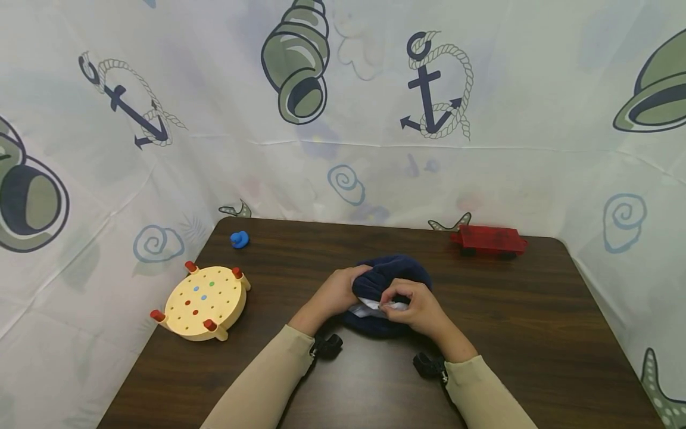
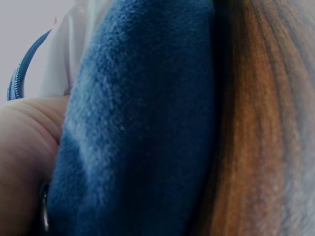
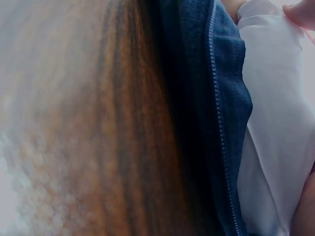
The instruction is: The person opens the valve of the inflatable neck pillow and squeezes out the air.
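A plush navy cushion (image 1: 399,266) with an unzipped opening lies on the brown table between the hands. White inner fabric (image 1: 366,311) shows through the opening. My left hand (image 1: 336,293) grips the cushion's left side, thumb near the opening. With thumb and forefinger, my right hand (image 1: 418,307) pinches the white fabric. In the right wrist view, the zipper teeth (image 3: 215,88) run along the navy edge beside smooth white cloth (image 3: 273,98). Fuzzy navy plush (image 2: 133,123) fills the middle of the left wrist view, the left hand at its left side.
On the left stands a round cream pegboard-like toy (image 1: 206,301) with red-tipped legs pointing up. A small blue toy (image 1: 239,239) sits behind it. At the back right is a red toy wagon (image 1: 490,239) with dark wheels. A printed curtain (image 1: 375,107) hangs behind the table.
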The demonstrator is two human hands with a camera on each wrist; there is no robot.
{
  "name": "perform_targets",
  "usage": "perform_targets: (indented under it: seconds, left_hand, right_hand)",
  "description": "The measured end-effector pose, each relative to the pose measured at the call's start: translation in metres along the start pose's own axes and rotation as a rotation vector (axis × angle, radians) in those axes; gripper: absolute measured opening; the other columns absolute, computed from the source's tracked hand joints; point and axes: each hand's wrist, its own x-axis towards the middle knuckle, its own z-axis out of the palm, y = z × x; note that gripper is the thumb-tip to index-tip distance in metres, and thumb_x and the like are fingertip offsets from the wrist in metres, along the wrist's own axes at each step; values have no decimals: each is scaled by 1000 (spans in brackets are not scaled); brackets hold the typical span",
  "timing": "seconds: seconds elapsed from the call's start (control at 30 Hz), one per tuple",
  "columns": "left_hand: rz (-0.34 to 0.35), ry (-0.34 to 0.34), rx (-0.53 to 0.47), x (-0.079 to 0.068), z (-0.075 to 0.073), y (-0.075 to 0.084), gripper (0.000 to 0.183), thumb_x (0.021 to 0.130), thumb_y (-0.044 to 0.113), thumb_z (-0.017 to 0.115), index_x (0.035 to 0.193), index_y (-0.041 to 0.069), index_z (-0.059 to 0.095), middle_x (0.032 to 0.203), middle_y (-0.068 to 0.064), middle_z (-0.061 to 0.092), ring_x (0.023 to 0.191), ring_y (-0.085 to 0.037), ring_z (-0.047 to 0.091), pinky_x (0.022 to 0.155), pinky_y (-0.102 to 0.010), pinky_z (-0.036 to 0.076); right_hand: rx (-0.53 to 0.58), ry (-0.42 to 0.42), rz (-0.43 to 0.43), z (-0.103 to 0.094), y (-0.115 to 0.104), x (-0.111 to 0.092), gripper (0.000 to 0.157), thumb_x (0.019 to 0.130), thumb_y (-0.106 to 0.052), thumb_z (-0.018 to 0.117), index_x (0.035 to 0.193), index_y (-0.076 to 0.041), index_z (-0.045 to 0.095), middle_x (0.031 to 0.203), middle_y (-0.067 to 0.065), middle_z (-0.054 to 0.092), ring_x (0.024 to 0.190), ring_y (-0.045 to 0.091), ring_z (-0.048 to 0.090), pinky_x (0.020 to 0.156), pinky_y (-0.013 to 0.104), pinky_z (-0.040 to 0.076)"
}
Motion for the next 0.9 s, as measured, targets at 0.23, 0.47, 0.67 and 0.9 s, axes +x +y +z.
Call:
perform_targets:
  seconds: [0.23, 0.47, 0.67, 0.9]
  left_hand:
    - [10, 5, 14, 0, 1, -1, 42, 97, 30, 82, 138, 28, 72, 130, 1, 79, 120, -22, 75, 105, -44, 59]
    - [23, 10, 29, 1, 2, -2, 37, 98, 30, 82, 133, 28, 73, 125, 1, 80, 116, -21, 75, 102, -44, 60]
    - [6, 10, 20, 0, 1, 0, 27, 98, 29, 81, 125, 30, 75, 118, 3, 80, 109, -18, 75, 98, -41, 60]
    - [-5, 12, -2, 0, 1, 3, 21, 98, 30, 82, 117, 31, 76, 114, 5, 80, 103, -15, 74, 94, -39, 59]
  right_hand:
    - [-13, -12, 28, -1, -1, 0, 29, 83, 1, 90, 94, -24, 79, 88, -3, 71, 83, 14, 65, 82, 24, 53]
    - [-11, -20, 34, -2, 0, 1, 26, 85, -2, 90, 93, -24, 79, 86, -4, 70, 81, 14, 64, 82, 25, 53]
    - [-8, -25, 36, -2, -1, 1, 24, 86, -3, 89, 93, -24, 80, 86, -3, 70, 82, 16, 65, 82, 27, 54]
    - [-5, -30, 37, -2, 0, 0, 23, 86, -3, 89, 92, -23, 80, 86, -3, 71, 82, 19, 66, 84, 29, 56]
